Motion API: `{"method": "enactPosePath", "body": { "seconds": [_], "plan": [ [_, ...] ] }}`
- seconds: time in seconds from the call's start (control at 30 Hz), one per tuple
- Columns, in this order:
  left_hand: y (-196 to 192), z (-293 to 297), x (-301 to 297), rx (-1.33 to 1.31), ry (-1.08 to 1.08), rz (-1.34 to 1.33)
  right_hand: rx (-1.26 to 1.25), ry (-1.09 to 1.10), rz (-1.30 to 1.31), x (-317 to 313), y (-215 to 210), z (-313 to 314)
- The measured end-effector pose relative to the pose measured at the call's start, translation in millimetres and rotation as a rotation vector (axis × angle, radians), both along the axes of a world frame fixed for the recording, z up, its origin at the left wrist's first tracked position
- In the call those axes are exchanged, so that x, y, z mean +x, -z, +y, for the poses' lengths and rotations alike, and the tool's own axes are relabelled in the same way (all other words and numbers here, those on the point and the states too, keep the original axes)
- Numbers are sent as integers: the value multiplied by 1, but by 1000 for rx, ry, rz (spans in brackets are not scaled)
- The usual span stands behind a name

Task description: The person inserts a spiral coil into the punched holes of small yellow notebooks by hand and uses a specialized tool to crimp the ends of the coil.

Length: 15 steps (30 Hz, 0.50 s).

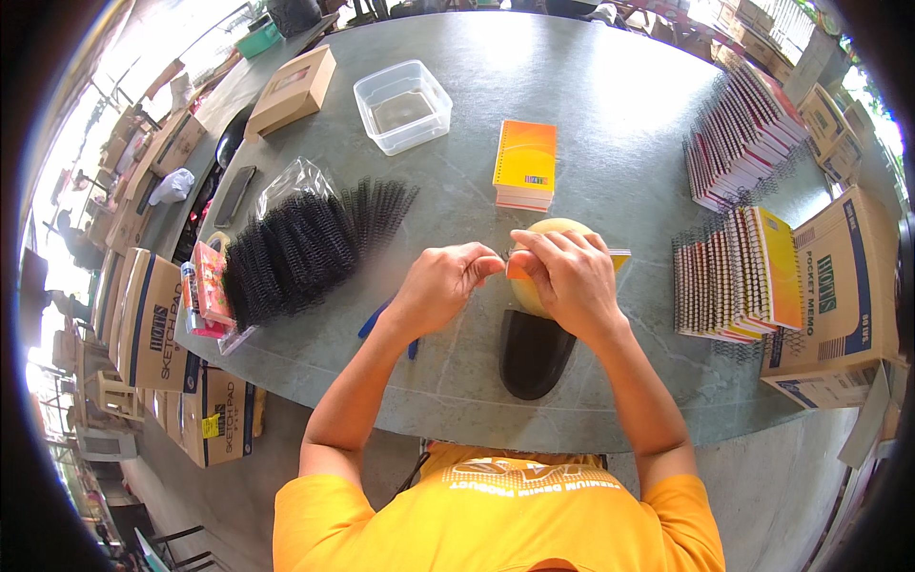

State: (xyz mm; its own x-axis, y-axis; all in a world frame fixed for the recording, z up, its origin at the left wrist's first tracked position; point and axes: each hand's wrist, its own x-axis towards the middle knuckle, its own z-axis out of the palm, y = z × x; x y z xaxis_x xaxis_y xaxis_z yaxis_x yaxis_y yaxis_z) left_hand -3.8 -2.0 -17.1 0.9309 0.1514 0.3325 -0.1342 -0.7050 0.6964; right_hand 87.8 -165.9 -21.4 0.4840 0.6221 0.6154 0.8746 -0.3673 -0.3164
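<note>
My right hand (577,281) is closed on a small orange-and-yellow notebook (620,258), mostly hidden beneath the fingers. Close to the notebook's left end, the fingertips of my left hand (443,286) pinch together; whatever is between them is too small to make out. Under the notebook lies a pale yellow rounded object (560,226), and a dark, sole-shaped piece (536,355) extends from it toward me. Blue handles (374,319) of a tool show beside and below my left wrist. A short stack of orange notebooks (525,157) sits beyond my hands.
Black spiral coils (291,253) are heaped at left, by a clear plastic bag (295,181). Farther back are a clear plastic tub (404,107) and a cardboard box (293,91). On the right, coil-bound notebooks (729,272) stand in rows beside a large carton (843,286).
</note>
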Motion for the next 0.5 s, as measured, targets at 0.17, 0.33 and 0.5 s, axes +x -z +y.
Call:
{"method": "enactPosePath", "body": {
  "seconds": [0.17, 0.33, 0.5],
  "plan": [
    [-11, 0, 1, 47, -27, 33, 80, 10, 105, -2, -2, 6],
    [-8, -8, 2, 353, -153, -307, 91, -61, 184, 0, -3, 5],
    [59, -60, -32, 265, 5, -44, 81, -8, 282, -3, -9, 3]
  ]
}}
